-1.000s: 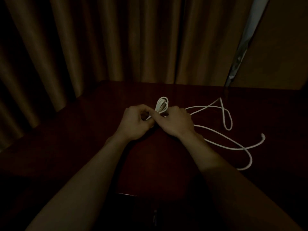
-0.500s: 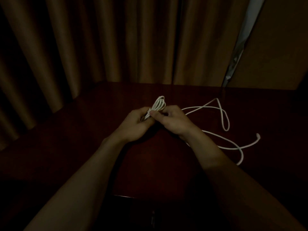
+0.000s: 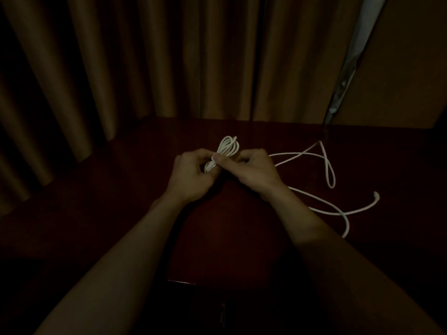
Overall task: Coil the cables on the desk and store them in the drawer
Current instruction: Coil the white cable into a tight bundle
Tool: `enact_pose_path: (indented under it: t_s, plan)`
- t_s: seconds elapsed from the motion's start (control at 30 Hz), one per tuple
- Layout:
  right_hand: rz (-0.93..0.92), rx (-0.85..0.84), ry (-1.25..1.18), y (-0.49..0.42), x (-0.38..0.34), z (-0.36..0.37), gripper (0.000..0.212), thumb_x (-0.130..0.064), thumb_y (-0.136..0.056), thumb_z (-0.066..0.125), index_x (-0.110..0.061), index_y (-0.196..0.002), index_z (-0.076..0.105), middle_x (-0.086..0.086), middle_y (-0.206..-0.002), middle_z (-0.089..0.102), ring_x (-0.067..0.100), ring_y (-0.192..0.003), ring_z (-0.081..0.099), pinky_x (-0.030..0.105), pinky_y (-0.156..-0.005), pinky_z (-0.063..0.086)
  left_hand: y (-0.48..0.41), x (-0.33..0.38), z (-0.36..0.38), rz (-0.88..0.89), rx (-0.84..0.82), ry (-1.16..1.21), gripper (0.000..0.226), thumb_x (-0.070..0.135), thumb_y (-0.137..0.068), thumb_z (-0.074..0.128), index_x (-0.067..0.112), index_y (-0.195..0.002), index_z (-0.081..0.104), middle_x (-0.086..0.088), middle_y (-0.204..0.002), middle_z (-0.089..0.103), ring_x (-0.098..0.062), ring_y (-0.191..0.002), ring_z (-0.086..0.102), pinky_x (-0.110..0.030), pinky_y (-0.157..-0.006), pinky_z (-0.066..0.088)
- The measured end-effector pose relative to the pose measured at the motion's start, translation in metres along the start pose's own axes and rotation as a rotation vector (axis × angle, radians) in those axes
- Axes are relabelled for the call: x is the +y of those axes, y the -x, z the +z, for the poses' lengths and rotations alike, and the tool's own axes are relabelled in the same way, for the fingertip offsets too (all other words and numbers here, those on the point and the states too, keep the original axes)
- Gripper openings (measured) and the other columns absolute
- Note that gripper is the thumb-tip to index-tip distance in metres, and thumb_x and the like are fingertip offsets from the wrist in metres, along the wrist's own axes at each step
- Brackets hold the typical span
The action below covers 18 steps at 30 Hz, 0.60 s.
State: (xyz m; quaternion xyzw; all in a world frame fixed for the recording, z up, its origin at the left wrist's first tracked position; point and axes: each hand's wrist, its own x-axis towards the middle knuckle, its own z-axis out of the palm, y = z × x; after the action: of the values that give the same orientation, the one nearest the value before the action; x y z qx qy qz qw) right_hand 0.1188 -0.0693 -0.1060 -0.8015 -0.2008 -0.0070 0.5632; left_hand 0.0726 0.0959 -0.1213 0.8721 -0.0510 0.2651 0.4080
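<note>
At 6 o'clock, the near edge of the counter (image 3: 229, 243) ran beneath my forearms. A dark front below it was possibly the drawer (image 3: 220, 310). It was too dim to confirm, and I could not tell whether it stood open.

At centre, my left hand (image 3: 191, 176) gripped the lower end of the coil (image 3: 228, 147), curled round it. My right hand (image 3: 254, 170) pinched the bundle at its waist between thumb and fingers (image 3: 219, 159). The loops stood up toward 12 o'clock.

The uncoiled tail (image 3: 295, 154) lay on the counter from 3 to 4 o'clock. It crossed itself, and its plug end (image 3: 375, 195) was farthest out.

Risks noted: the crossing could draw into a knot if hauled in fast, and a slackened pinch would let the loops spring apart. The counter's right edge was lost in the dark, so a careless drag might drop the tail over it.

Open room lay toward 9 o'clock. The curtain (image 3: 169, 59) closed off 12 o'clock, just behind the far edge.
</note>
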Motion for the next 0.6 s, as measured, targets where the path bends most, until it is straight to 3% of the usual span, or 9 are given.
enact_pose_path:
  t_s: [0.07, 0.17, 0.23, 0.3, 0.37, 0.5, 0.6]
  plan:
    - [-0.029, 0.063, 0.097, 0.001, 0.002, 0.006, 0.049, -0.06, -0.08, 0.079, -0.013, -0.07, 0.072, -0.006, -0.057, 0.063, 0.007, -0.053, 0.06, 0.025, -0.054, 0.042, 0.0, 0.0, 0.001, -0.013, 0.023, 0.002, 0.02, 0.015, -0.09, 0.075, 0.019, -0.109, 0.076, 0.013, -0.094, 0.077, -0.001, -0.083, 0.073, -0.023, -0.072, 0.059]
    - [-0.049, 0.053, 0.026, 0.0, 0.002, 0.009, 0.051, -0.056, -0.086, 0.076, -0.008, -0.068, 0.07, -0.006, -0.052, 0.057, 0.005, -0.051, 0.053, 0.025, -0.053, 0.04, 0.001, 0.003, 0.001, -0.006, 0.061, -0.007, 0.019, 0.019, -0.088, 0.078, 0.019, -0.107, 0.078, 0.013, -0.089, 0.076, -0.001, -0.076, 0.073, -0.025, -0.068, 0.059]
    - [-0.056, 0.054, 0.003, 0.0, 0.002, 0.011, 0.054, -0.056, -0.088, 0.073, -0.005, -0.074, 0.074, 0.007, -0.062, 0.065, 0.012, -0.057, 0.058, 0.027, -0.057, 0.044, 0.002, 0.004, 0.0, 0.002, 0.079, -0.04, 0.022, 0.025, -0.089, 0.078, 0.02, -0.11, 0.078, 0.014, -0.087, 0.075, 0.0, -0.073, 0.072, -0.027, -0.067, 0.06]
    - [-0.061, 0.096, 0.019, 0.0, 0.003, 0.015, 0.048, -0.054, -0.09, 0.073, -0.008, -0.074, 0.076, 0.007, -0.066, 0.07, 0.014, -0.06, 0.065, 0.025, -0.057, 0.047, 0.002, 0.005, 0.0, 0.022, 0.087, -0.078, 0.021, 0.028, -0.091, 0.077, 0.022, -0.111, 0.078, 0.015, -0.083, 0.074, 0.001, -0.071, 0.071, -0.034, -0.067, 0.062]
    - [-0.054, 0.112, -0.033, -0.002, 0.004, 0.018, 0.042, -0.048, -0.09, 0.075, -0.009, -0.074, 0.078, 0.008, -0.07, 0.073, 0.022, -0.07, 0.071, 0.034, -0.067, 0.055, 0.002, 0.005, 0.001, 0.031, 0.088, -0.086, 0.02, 0.029, -0.091, 0.075, 0.025, -0.111, 0.078, 0.015, -0.084, 0.075, 0.001, -0.073, 0.071, -0.039, -0.07, 0.062]
    - [-0.029, 0.11, -0.161, -0.007, 0.005, 0.011, 0.029, -0.036, -0.088, 0.081, -0.013, -0.07, 0.078, 0.009, -0.074, 0.076, 0.024, -0.077, 0.074, 0.047, -0.079, 0.058, 0.0, 0.003, 0.0, 0.014, -0.07, 0.097, 0.035, 0.024, -0.093, 0.074, 0.025, -0.127, 0.07, 0.012, -0.109, 0.075, -0.001, -0.098, 0.071, -0.039, -0.089, 0.061]
    - [-0.028, 0.098, -0.158, -0.007, 0.007, 0.006, 0.028, -0.032, -0.089, 0.08, -0.01, -0.072, 0.078, 0.01, -0.078, 0.076, 0.026, -0.082, 0.075, 0.047, -0.083, 0.059, 0.0, 0.008, 0.0, 0.001, -0.205, 0.223, 0.038, 0.009, -0.103, 0.06, 0.024, -0.138, 0.063, 0.002, -0.101, 0.074, -0.005, -0.091, 0.068, -0.028, -0.085, 0.055]
